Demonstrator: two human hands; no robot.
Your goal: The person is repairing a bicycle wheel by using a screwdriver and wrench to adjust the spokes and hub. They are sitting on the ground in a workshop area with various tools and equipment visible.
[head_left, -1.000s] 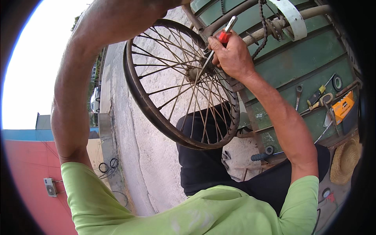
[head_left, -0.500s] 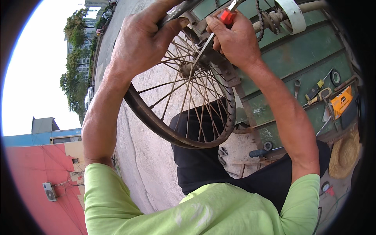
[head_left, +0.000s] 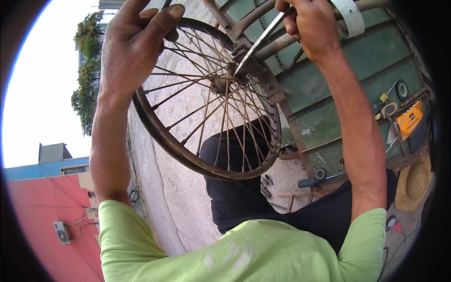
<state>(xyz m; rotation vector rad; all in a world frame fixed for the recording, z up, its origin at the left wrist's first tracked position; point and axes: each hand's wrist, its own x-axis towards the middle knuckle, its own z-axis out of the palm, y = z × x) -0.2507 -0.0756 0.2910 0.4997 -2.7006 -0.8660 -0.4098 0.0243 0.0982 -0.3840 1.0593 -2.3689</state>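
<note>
A rusty spoked wheel (head_left: 206, 172) without a tyre on its visible lower rim hangs before me, mounted at its hub (head_left: 220, 84) to a metal frame. My left hand (head_left: 134, 56) is closed at the rim's upper left, thumb pressed toward the fingers. A small dark piece shows above the thumb, too little to name. At the top, my right hand (head_left: 312, 26) grips a long flat metal tool (head_left: 263, 40). The tool slants down left and its narrow tip overlaps the hub; whether they touch I cannot tell. Its upper end is hidden by the hand.
Right of the wheel stands a green panelled cart body (head_left: 350, 80) with a chain (head_left: 282, 61) and a white ring-shaped part (head_left: 351, 19). Hand tools and an orange box (head_left: 410, 120) lie on it. A straw hat (head_left: 413, 183) is at the lower right. My dark-trousered knee is below the wheel.
My left hand has moved left, away from the hub side, and the dark rubber it gripped is mostly out of view. My right hand has moved right; the tool's red part no longer shows.
</note>
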